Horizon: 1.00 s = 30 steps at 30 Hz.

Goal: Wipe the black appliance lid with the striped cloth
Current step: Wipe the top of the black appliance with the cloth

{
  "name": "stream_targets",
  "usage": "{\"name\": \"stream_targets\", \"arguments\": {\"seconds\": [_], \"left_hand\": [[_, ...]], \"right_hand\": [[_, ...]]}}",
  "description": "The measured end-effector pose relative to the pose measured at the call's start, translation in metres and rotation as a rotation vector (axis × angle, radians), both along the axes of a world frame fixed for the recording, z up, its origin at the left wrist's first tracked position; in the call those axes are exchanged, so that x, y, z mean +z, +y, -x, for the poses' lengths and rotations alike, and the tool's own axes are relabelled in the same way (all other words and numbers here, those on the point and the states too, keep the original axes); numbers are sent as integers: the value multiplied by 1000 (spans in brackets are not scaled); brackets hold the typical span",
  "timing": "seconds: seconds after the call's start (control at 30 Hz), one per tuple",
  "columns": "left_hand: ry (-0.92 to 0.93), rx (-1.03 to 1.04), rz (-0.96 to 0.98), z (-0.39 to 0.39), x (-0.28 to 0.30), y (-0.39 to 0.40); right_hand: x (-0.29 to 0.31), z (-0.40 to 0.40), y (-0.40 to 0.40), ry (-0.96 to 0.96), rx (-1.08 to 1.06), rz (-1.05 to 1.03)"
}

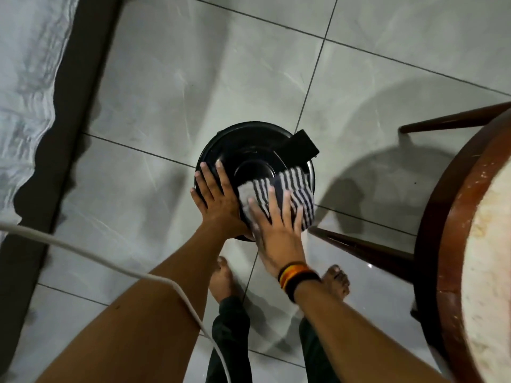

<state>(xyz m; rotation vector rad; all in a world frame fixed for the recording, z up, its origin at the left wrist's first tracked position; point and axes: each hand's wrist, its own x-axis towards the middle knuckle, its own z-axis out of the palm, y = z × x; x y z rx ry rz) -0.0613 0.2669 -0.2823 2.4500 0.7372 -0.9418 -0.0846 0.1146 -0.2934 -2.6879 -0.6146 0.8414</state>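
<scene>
No readable text, labels, brands or numbers anywhere in view.

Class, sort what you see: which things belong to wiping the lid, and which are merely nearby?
Belong to the job: black appliance lid, striped cloth, left hand, right hand.

Merely nearby: wooden stool, white cable, tiled floor, wristbands.

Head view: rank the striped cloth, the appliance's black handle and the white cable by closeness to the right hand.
1. Striped cloth, flat under the right hand.
2. Black handle, at the lid's far edge.
3. White cable, left, crossing the left forearm.
</scene>
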Motion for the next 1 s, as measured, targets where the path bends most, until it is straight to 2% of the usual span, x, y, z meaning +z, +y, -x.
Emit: {"name": "stream_targets", "arguments": {"seconds": [0.1, 0.17, 0.3, 0.37, 0.43, 0.53, 0.63, 0.73, 0.83, 0.9, 0.93, 1.0], "left_hand": [[-1, 5, -31, -2, -3, -2], [-40, 19, -54, 1, -4, -5], [-73, 17, -30, 5, -4, -4], [-91, 16, -15, 5, -5, -2], [-92, 14, -13, 5, -7, -2], [-113, 9, -25, 7, -11, -3], [-154, 3, -31, 8, -13, -3], [-165, -1, -42, 11, -15, 0], [-137, -24, -30, 12, -10, 6], [-74, -49, 3, 13, 2, 10], [-53, -51, 22, 12, 9, 13], [-38, -36, 66, 12, 23, 14]], "right_hand": [[-7, -63, 15, -137, 78, -50], [-11, -92, 11, -166, -16, -53], [-10, -68, -3, -86, -441, -105], [2, -39, -8, 71, -730, -224], [16, -6, -5, 218, -857, -258], [29, 28, 15, 236, -757, -227], [33, 33, 38, 261, -631, -104], [43, 14, 48, 125, -463, 21], [50, -18, 51, 28, -258, -85], [54, -39, 47, 62, -129, -195], [55, -48, 44, 99, -162, -243], [59, -58, 31, 87, -422, -324]]}}
